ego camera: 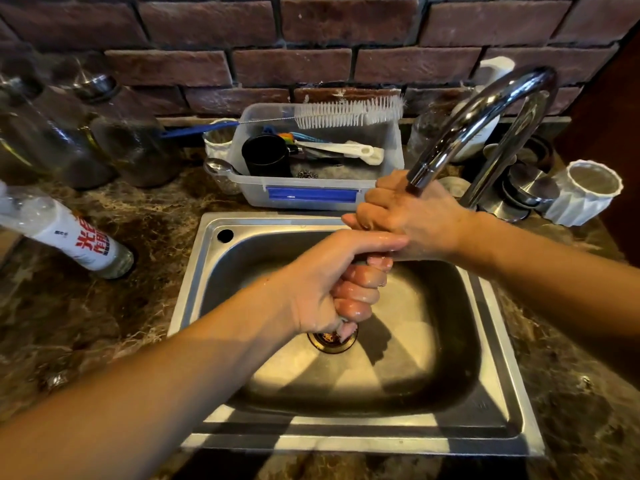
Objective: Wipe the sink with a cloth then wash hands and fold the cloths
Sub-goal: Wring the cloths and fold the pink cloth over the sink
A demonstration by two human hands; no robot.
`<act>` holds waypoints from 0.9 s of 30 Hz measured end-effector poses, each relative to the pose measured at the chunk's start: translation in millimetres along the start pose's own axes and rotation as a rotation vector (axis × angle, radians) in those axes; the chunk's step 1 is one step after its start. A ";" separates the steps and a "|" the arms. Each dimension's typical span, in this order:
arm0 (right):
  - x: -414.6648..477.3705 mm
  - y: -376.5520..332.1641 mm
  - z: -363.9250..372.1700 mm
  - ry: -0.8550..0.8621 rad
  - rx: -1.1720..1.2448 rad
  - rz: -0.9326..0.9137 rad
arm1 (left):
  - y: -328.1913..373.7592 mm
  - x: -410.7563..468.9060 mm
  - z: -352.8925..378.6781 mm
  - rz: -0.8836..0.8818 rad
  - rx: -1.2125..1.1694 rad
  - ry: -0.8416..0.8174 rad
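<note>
While both hands are over the sink (273, 220), hand-washing appears to be the step under way.

Obs.:
- Right hand (412, 220) sits right of centre, directly under the faucet (485, 112) spout. Back of hand up, fingers loosely bent, nothing in its grasp.
- Left hand (322, 289) reaches in from lower left, clenched and glistening wet. Its thumb lies against the right hand. The fist looks wrapped round the right thumb, as for a twist-scrub, but that thumb is hidden inside it, so this is inference.
- Cannot make out a water stream at the spout.
- Sink basin holds only the drain (329, 341), partly covered by the left fist.
- No cloth that I can identify anywhere in view. Folding not yet begun.
- On the marble counter (104, 323): plastic tub (311, 195) just behind the sink with a bottle brush (346, 114) laid across its top, white bottle (79, 244) at left, glass jars (131, 150) at upper left, ribbed white cup (585, 192) at far right.

Risks (judgement):
1. The right knuckles are very near the spout tip. A vigorous scrub could knock it and swing the spout toward the tub.
2. The hands are held high and toward the back rim. Runoff or splash may land on the tub and counter, undoing the wipe.
3. Going to the cloths with dripping hands would leave them damp when folded.
4. If the tap is running, it could be left on, since neither hand is free for it.
</note>
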State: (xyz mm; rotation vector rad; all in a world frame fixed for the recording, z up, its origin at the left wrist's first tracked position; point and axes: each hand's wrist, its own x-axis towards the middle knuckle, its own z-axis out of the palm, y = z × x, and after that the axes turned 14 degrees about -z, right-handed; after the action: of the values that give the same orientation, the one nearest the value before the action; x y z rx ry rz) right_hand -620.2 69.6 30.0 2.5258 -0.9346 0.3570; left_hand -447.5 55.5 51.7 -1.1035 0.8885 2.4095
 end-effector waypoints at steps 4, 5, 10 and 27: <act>-1.6 -3.0 16.6 -0.041 0.018 0.055 | -22.9 5.0 -2.1 0.121 -0.286 -0.079; -0.9 -3.5 19.8 -0.059 0.024 0.063 | -27.2 7.6 -2.8 0.152 -0.353 -0.065; 5.2 -2.8 29.6 -0.109 0.015 0.135 | -33.2 20.9 -6.1 0.254 -0.432 0.035; 25.2 -26.1 34.8 -0.359 0.154 0.342 | -50.4 28.4 -25.3 0.426 -0.246 0.415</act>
State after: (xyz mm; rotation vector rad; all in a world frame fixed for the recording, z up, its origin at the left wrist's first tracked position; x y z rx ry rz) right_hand -581.0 57.1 1.1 2.6153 -1.5383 0.0732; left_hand -424.6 77.6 -2.8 -1.7010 1.0639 2.7358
